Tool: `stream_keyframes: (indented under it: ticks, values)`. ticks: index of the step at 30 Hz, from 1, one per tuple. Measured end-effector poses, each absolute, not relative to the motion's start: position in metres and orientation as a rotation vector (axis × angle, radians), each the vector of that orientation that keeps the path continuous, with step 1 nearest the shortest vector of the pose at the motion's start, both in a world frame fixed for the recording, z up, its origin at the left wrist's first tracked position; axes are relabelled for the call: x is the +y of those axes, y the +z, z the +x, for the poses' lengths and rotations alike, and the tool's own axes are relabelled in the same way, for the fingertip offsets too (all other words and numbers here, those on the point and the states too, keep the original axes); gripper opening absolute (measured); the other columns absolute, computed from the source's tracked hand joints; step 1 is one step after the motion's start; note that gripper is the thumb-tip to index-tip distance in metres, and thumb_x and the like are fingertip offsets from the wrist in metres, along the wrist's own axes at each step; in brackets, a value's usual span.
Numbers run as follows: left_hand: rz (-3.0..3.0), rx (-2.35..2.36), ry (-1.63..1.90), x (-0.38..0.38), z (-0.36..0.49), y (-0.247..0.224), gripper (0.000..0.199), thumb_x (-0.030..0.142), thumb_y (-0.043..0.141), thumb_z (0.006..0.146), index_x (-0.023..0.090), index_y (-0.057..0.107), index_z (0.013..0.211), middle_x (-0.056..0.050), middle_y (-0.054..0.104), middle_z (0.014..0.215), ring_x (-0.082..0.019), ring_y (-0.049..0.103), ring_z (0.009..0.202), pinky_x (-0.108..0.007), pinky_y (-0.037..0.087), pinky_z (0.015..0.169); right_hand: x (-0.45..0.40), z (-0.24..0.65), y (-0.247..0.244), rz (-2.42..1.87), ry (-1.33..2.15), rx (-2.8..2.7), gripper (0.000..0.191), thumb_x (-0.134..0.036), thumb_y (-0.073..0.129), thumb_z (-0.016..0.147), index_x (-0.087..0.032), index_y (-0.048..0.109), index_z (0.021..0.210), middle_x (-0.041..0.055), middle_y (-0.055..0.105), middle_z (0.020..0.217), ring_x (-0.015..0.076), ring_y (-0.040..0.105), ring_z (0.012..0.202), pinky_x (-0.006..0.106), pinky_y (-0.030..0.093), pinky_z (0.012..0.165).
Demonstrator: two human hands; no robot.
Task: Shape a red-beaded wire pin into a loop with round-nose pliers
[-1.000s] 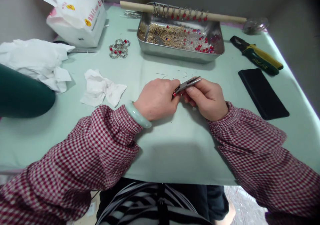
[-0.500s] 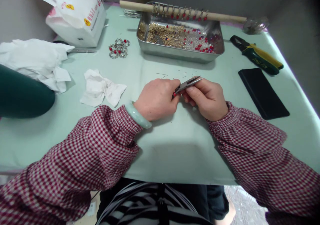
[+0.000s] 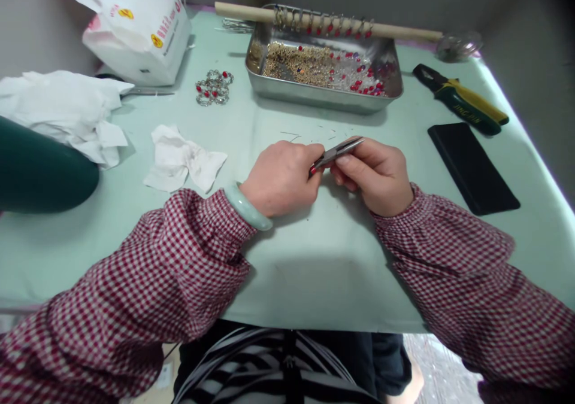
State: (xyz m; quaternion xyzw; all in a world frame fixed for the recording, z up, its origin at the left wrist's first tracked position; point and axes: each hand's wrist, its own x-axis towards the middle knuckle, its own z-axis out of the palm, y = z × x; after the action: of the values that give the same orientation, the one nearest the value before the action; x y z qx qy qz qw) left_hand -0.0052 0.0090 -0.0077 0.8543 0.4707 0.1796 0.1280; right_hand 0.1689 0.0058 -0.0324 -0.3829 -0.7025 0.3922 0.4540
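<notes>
My left hand (image 3: 285, 173), with a pale green bangle (image 3: 248, 206) at the wrist, is closed round the handles of small needle-nose pliers (image 3: 335, 151). The handles are mostly hidden in the fist; a spot of red shows near the pivot. The slim metal jaws point right and slightly away, their tips at the fingers of my right hand (image 3: 380, 173). That hand is closed in a pinch beside the jaws. Whatever its fingertips hold is too small or hidden to make out. Short thin wire pieces (image 3: 291, 134) lie just beyond the hands.
A metal tray (image 3: 323, 96) of gold, clear and red beads stands at the back, under a wooden rod (image 3: 242, 11) hung with beaded rings. At left are beaded rings (image 3: 213, 90) and a crumpled tissue (image 3: 179, 158); at right, larger pliers (image 3: 462, 99) and a black phone-like slab (image 3: 474, 167).
The pliers' jaws have come closer together at their tips. My right hand has shifted very slightly right; my left hand stays in place.
</notes>
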Motion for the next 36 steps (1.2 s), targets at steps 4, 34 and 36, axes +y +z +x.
stream_keyframes:
  ticks: [4, 34, 36]
  values:
    - [2.469, 1.365, 0.506, 0.0086, -0.0054, -0.0071, 0.02, 0.026, 0.044, 0.083, 0.017, 0.06, 0.077, -0.004, 0.058, 0.064, -0.018, 0.054, 0.065, -0.033, 0.04, 0.068, 0.0063, 0.1693, -0.0325, -0.905, 1.041, -1.691, 0.013, -0.023, 0.057, 0.085, -0.016, 0.066, 0.079, -0.0024, 0.051, 0.056, 0.0079, 0.04, 0.048, 0.023, 0.03, 0.044]
    - [2.494, 1.421, 0.471, 0.0092, -0.0072, -0.0073, 0.023, 0.03, 0.043, 0.085, 0.019, 0.062, 0.078, -0.006, 0.059, 0.065, -0.02, 0.055, 0.068, -0.033, 0.039, 0.068, 0.006, 0.1676, -0.0304, -0.996, 0.984, -1.744, 0.016, -0.027, 0.055, 0.085, -0.017, 0.064, 0.076, -0.0015, 0.048, 0.057, 0.0098, 0.04, 0.051, 0.024, 0.031, 0.046]
    - [2.491, 1.438, 0.457, 0.0092, -0.0073, -0.0075, 0.024, 0.031, 0.043, 0.085, 0.019, 0.062, 0.079, -0.006, 0.06, 0.066, -0.021, 0.055, 0.069, -0.033, 0.039, 0.068, 0.0062, 0.1675, -0.0303, -1.0, 0.981, -1.746, 0.016, -0.027, 0.055, 0.085, -0.017, 0.065, 0.076, -0.0017, 0.048, 0.057, 0.0096, 0.04, 0.051, 0.024, 0.031, 0.046]
